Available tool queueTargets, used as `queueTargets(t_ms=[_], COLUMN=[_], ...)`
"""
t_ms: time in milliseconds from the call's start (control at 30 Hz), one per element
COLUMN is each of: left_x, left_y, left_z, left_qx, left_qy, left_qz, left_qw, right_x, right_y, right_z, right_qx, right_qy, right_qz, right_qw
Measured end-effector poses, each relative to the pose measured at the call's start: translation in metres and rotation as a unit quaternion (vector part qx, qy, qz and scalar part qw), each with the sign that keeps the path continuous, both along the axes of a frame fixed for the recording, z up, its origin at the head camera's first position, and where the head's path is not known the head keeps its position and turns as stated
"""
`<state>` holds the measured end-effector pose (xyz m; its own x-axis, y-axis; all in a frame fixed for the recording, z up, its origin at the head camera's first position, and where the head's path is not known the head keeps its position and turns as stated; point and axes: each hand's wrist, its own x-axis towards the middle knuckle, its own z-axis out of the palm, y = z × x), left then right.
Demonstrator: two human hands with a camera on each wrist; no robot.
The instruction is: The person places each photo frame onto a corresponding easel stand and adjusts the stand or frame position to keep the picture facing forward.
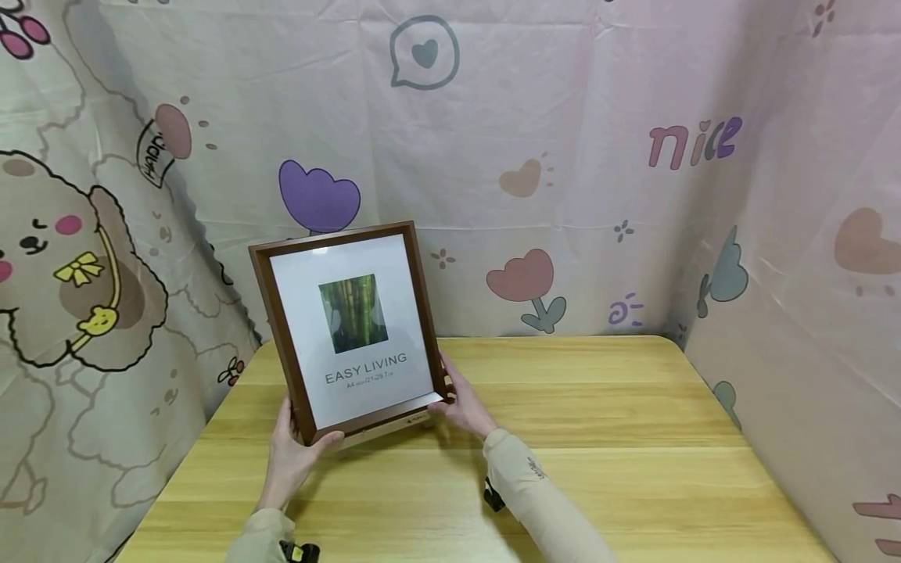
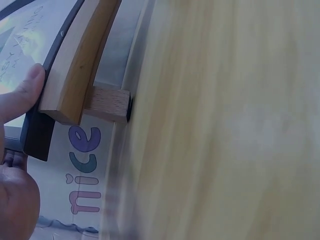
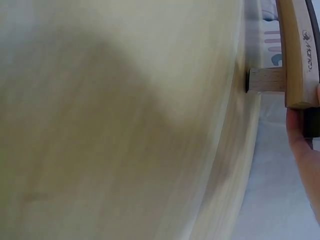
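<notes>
A brown picture frame [image 1: 355, 328] with a green bamboo picture and "EASY LIVING" on its insert stands at the left part of the table, tilted slightly. My left hand [image 1: 290, 460] grips its lower left corner, thumb over the front edge. At the lower right corner my right hand [image 1: 466, 400] holds it, the thumb at the front and fingers around the side. Under the frame's bottom edge lies a pale wooden ledge [image 2: 75, 70] of a stand, with a short wooden foot [image 2: 107, 103] behind. The right wrist view shows the ledge [image 3: 297, 55] with printed lettering. The frame hides most of the stand.
The light wood table [image 1: 598, 446] extends to the right of the frame. A printed cloth [image 1: 591, 86] hangs behind the table and along both sides, close to its edges.
</notes>
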<state>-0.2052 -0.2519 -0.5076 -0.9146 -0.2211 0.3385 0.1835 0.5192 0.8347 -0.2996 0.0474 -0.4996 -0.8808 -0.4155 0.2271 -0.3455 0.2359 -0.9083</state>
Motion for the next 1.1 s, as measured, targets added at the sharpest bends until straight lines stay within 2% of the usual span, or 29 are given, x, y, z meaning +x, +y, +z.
queueTargets(t_ms=[200,467,667,800,933,1100], left_x=[-0.0021,-0.0018,-0.0023,-0.0022,0.0005,0.0039], left_y=[0.0003,0.0007,0.0004,-0.0013,-0.0041,-0.0081], left_z=[0.0016,0.0036,-0.0008,-0.0008,0.0022,0.0036], left_qx=[0.014,0.03,0.013,-0.001,-0.023,-0.045], left_qy=[-0.019,-0.038,-0.036,-0.057,-0.084,-0.085], left_qz=[-0.006,-0.005,0.003,0.002,-0.017,-0.036], left_qw=[0.9997,0.9988,0.9993,0.9984,0.996,0.9947], right_x=[0.0023,0.0032,0.004,0.0033,0.0039,0.0063], right_y=[0.0003,0.0014,0.0031,0.0034,0.0041,0.0055], right_z=[0.003,0.0045,0.0024,0.0019,0.0039,0.0078], right_qx=[-0.011,-0.014,-0.019,0.0,0.037,0.066], right_qy=[-0.03,-0.045,-0.048,-0.035,-0.028,-0.026], right_qz=[-0.009,-0.015,-0.016,-0.02,-0.024,-0.026], right_qw=[0.9995,0.9988,0.9985,0.9992,0.9986,0.9971])
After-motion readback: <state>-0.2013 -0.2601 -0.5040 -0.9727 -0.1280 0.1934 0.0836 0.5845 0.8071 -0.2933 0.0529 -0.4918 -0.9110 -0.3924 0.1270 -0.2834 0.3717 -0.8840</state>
